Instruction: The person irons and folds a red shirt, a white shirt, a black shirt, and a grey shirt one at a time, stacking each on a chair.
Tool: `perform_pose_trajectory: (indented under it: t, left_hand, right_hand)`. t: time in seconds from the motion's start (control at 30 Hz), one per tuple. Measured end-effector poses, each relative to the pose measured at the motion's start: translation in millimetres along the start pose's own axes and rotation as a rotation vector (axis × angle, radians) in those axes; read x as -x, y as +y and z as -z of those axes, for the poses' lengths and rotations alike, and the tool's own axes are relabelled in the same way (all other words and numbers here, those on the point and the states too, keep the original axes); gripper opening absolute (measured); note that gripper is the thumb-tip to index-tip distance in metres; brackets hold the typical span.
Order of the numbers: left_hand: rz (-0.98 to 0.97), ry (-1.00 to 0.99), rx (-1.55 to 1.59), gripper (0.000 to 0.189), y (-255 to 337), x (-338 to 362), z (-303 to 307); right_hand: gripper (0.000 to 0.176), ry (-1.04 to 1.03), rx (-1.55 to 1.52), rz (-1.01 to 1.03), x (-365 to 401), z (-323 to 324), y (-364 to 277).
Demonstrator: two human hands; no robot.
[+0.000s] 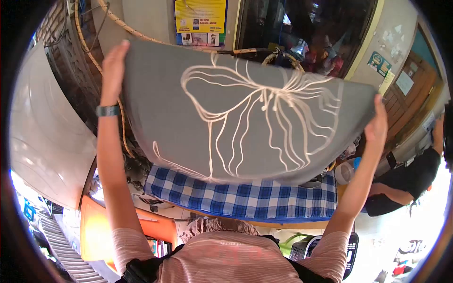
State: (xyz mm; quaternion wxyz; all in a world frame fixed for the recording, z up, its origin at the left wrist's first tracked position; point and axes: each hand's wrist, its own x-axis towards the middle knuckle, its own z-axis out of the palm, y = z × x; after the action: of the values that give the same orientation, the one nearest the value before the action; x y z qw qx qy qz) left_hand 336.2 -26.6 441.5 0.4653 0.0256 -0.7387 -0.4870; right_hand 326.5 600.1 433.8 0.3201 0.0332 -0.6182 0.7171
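A grey cloth (pixel 160 94) with a pale flower line pattern is stretched out in the air between my two hands, somewhat blurred. My left hand (pixel 114 70) grips its upper left corner, and my right hand (pixel 376 120) holds its right edge. Below the cloth lies a blue and white checked padded cover (pixel 226 200) on a table or board, partly hidden by the grey cloth. A dark flat object (pixel 311 183) rests on the checked cover near its right end.
An orange chair (pixel 96 231) is at the lower left, a dark basket (pixel 351 254) at the lower right. Another person in black (pixel 408 177) is at the right. Behind are a dark window (pixel 306 28), a hanging cable and a yellow poster (pixel 200 16).
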Motion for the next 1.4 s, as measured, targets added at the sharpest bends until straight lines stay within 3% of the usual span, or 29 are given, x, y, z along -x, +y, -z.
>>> perform_pose_trajectory:
  t: [0.07,0.13,0.2,0.27,0.37,0.43,0.47,0.57,0.6,0.63,0.7,0.77,0.83,0.87,0.9,0.97,1.0,1.03,1.07,1.1,1.13,1.17,1.2,1.27,1.3,1.37,1.4]
  left_hand:
    - [0.031,-0.071,-0.031,0.047,-61.8,-12.1,-26.9]
    - [0.203,-0.175,0.169,0.05,-91.5,-9.1,-49.5]
    - [0.199,-0.118,0.144,0.05,-128.9,-16.2,-73.0]
    - [0.19,-0.063,0.126,0.051,-135.7,-34.0,-84.0]
    - [0.111,0.043,0.555,0.057,-105.8,-43.1,-89.7]
    - [0.06,0.055,0.575,0.056,-81.3,-44.0,-73.6]
    - [0.009,0.063,0.586,0.056,-73.0,-42.0,-67.5]
    - [0.109,0.188,0.507,0.051,-62.7,-16.9,-40.7]
    - [0.212,0.125,0.69,0.042,-98.1,-17.0,-24.3]
    - [0.102,-0.002,0.95,0.037,-94.9,0.8,-16.0]
    - [0.155,-0.021,0.898,0.035,-116.9,36.0,10.1]
    - [0.221,-0.007,0.828,0.035,-161.2,75.2,27.5]
    - [0.311,0.006,0.786,0.035,-197.2,132.3,43.6]
    - [0.424,0.001,0.833,0.035,-263.2,156.3,62.9]
    - [0.482,0.084,0.672,0.032,-253.8,186.6,61.4]
    - [0.417,0.022,0.497,0.031,-304.9,253.7,83.9]
    - [0.611,0.056,0.331,0.027,-286.7,287.8,93.4]
    - [0.423,-0.238,-0.112,0.021,-288.2,309.8,104.4]
    - [0.539,-0.15,-0.208,0.017,-273.4,339.0,98.4]
    - [0.591,-0.131,-0.001,0.016,-311.8,376.5,105.7]
    - [0.375,-0.312,-0.454,0.017,-325.1,404.0,117.9]
    - [0.58,-0.37,-0.229,0.018,-300.8,413.6,118.9]
    - [0.58,-0.255,-0.158,0.015,-328.1,439.4,122.0]
    - [1.033,-0.137,0.052,0.019,-311.1,437.5,112.5]
    - [1.043,-0.15,0.041,0.019,-292.1,427.2,104.3]
    - [1.027,-0.397,-0.136,0.034,-245.9,397.1,87.2]
    - [1.033,-0.411,-0.145,0.034,-255.0,399.9,92.1]
  right_hand:
    - [0.077,-0.01,0.097,-0.13,-29.4,4.0,54.7]
    - [0.084,-0.069,0.01,-0.226,-40.2,-0.5,92.6]
    - [0.084,-0.06,-0.01,-0.217,-71.4,9.2,153.2]
    - [0.085,-0.047,-0.031,-0.2,-91.1,8.8,157.4]
    - [0.082,-0.008,-0.135,-0.137,-92.8,-9.6,129.2]
    - [0.06,-0.086,-0.346,-0.058,-84.5,-22.4,86.5]
    - [0.06,-0.084,-0.343,-0.057,-78.3,-23.1,73.5]
    - [0.014,-0.191,-0.463,-0.016,-37.4,-13.6,49.1]
    - [0.012,-0.199,-0.511,-0.031,-29.8,5.7,63.8]
    - [0.01,-0.209,-0.557,-0.047,-22.2,26.4,79.4]
    - [0.012,-0.172,-0.519,-0.047,27.8,29.3,82.3]
    - [0.021,-0.38,-0.486,-0.032,56.8,66.8,119.1]
    - [0.018,-0.226,-0.202,-0.218,91.5,98.7,150.0]
    - [0.021,-0.153,0.091,-0.099,117.4,84.9,158.7]
    - [0.026,-0.182,0.364,-0.036,140.1,81.4,156.1]
    - [0.032,-0.225,0.487,-0.138,179.2,98.3,181.9]
    - [0.028,-0.281,0.669,-0.011,195.8,120.3,211.7]
    - [0.027,-0.252,0.691,-0.125,217.0,127.5,224.7]
    - [0.026,-0.221,0.712,-0.239,239.1,134.8,235.7]
    - [0.026,-0.255,0.811,-0.231,260.3,154.3,259.3]
    - [0.026,-0.29,0.912,-0.223,281.1,179.0,290.4]
    - [0.024,-0.273,0.987,-0.146,303.3,200.5,323.1]
    - [0.021,-0.262,0.946,-0.291,313.8,196.1,319.7]
    - [0.023,-0.242,0.935,-0.398,331.7,204.0,343.2]
    - [0.023,-0.238,0.94,-0.417,334.1,198.0,339.8]
    - [0.029,-0.287,1.165,-0.485,327.5,173.7,325.9]
    - [0.029,-0.284,1.169,-0.503,329.1,176.3,318.6]
